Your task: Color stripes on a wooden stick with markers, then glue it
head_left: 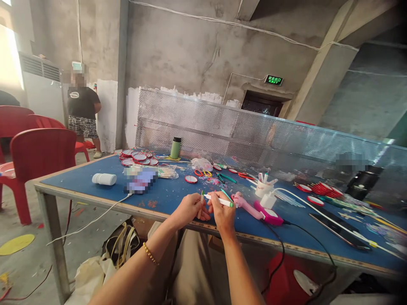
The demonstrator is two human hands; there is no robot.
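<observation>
My left hand [188, 209] is closed on a small pale wooden stick [201, 204] whose upper end is green, held upright above the table's front edge. My right hand [225, 216] grips a white marker [222, 200] with a green end. The marker's tip points left at the stick's green end; whether they touch I cannot tell. Just right of my right hand lies a pink glue gun [270, 214] with a black cord. Beyond my hands, a round red-rimmed white disc [191, 179] lies on the blue table [171, 197].
A white bottle [104, 179] and a blurred phone [141, 181] on a cable lie at left. Red-rimmed discs [139, 157] and a green bottle [175, 148] stand farther back. A marker cup [263, 188] and a dark phone [338, 231] are at right. A person [83, 103] stands far left.
</observation>
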